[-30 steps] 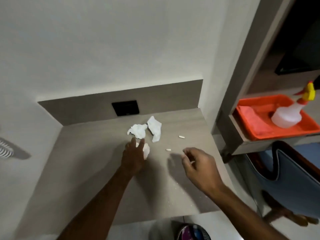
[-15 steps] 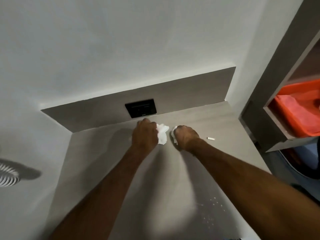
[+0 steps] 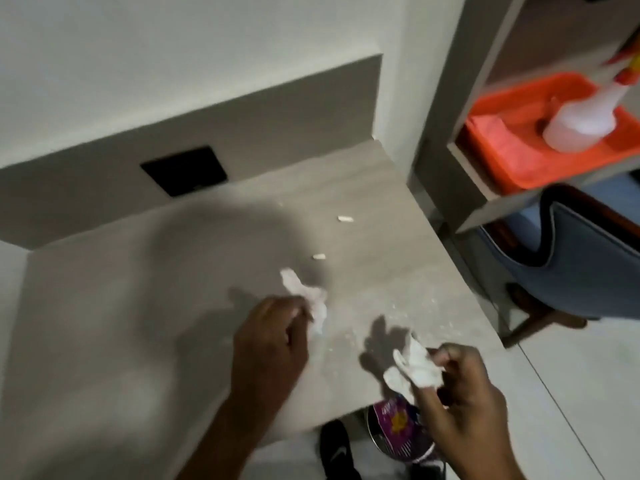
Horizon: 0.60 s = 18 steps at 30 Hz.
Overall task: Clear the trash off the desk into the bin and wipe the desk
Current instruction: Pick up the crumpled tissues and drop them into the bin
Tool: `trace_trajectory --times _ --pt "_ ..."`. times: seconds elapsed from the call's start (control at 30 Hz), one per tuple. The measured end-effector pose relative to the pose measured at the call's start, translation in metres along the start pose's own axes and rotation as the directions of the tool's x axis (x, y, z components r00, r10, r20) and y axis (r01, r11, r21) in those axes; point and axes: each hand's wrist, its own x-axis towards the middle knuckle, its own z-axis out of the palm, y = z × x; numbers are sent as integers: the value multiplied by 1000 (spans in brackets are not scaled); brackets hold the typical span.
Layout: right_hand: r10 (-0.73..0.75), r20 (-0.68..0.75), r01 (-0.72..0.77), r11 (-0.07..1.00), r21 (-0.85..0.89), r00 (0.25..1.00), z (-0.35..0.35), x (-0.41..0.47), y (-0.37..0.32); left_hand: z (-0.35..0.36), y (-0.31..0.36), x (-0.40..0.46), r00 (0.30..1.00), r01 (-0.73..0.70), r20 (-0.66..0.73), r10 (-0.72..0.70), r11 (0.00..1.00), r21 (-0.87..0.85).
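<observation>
1. The left hand (image 3: 268,344) is closed on a crumpled white tissue (image 3: 304,303), which sticks out above the knuckles over the middle of the worktop (image 3: 104,323).
2. The right hand (image 3: 464,386) pinches a second wad of tissue (image 3: 410,367) between its fingertips, at the worktop's front edge.
3. The bin (image 3: 398,431) stands on the floor just below that front edge, partly hidden by the right hand; a purple wrapper (image 3: 394,415) lies in it.
4. The relation that matters: the bin lies below and slightly inward of the right hand, almost straight under its wad. The right hand is clearly the nearer one; the left hand sits further back over the worktop and to the left, so it would have to travel forward and right past the edge.
5. My reading is that the right wad can simply be dropped, with the left to follow.
6. Left on the worktop: two small white stubs (image 3: 345,219), (image 3: 319,257) lying toward the back right, long axes roughly left to right, plus scattered white crumbs (image 3: 398,306) near the front right.
7. A spray bottle (image 3: 578,123) stands in an orange tray (image 3: 519,168) on the shelf at right, for the wiping not yet begun.
</observation>
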Motion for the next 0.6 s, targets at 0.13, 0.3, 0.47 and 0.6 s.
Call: trace_trajectory --times 0.13,0.3,0.47,0.6 --pt "39 -162 -41 999 -4 986 -33 -58 68 47 77 -118 961 -65 246 127 967 -246" --pt "320 -127 -335 936 -113 939 -36 -79 200 148 91 -219 758 230 637 -141 971 -60" --pt "557 62 -511 797 -321 828 10 -71 339 266 36 -260 363 461 803 -472 840 285" --pt "617 195 -467 733 -495 763 42 -68 420 344 -6 -282 261 472 805 -533 798 376"
